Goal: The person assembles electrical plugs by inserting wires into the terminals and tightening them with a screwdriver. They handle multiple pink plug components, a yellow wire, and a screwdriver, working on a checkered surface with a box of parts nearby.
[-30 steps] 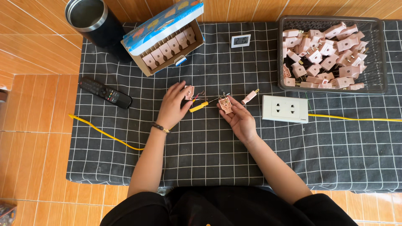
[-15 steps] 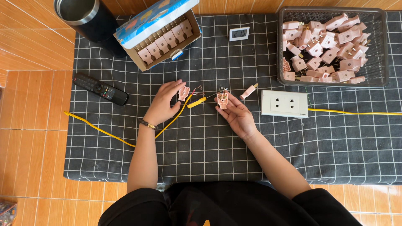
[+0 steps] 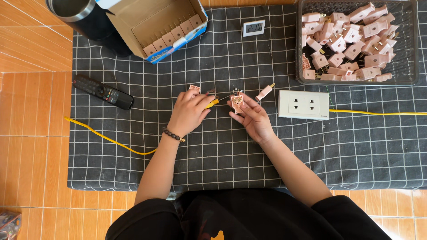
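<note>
My left hand (image 3: 189, 113) grips the end of a yellow cable (image 3: 106, 138) whose bared wires reach toward an opened pink plug half (image 3: 237, 101). My right hand (image 3: 251, 116) holds that plug half in its fingertips, inner side up. The other pink plug half (image 3: 195, 88) lies on the mat just above my left fingers. A whole pink plug (image 3: 265, 92) lies a little to the right of my right hand.
A dark checked mat (image 3: 222, 151) covers the tiled floor. A white wall socket (image 3: 304, 105) with a yellow lead lies to the right. A wire basket (image 3: 413, 53) holds several pink plugs. A cardboard box (image 3: 155, 22), a black tumbler (image 3: 84, 15), a remote control (image 3: 102, 91) and a small digital clock (image 3: 254, 27) lie at the back.
The camera has tilted down. My left hand has let the pink plug half rest on the mat and now pinches the yellow cable end. My right hand stays on the other half.
</note>
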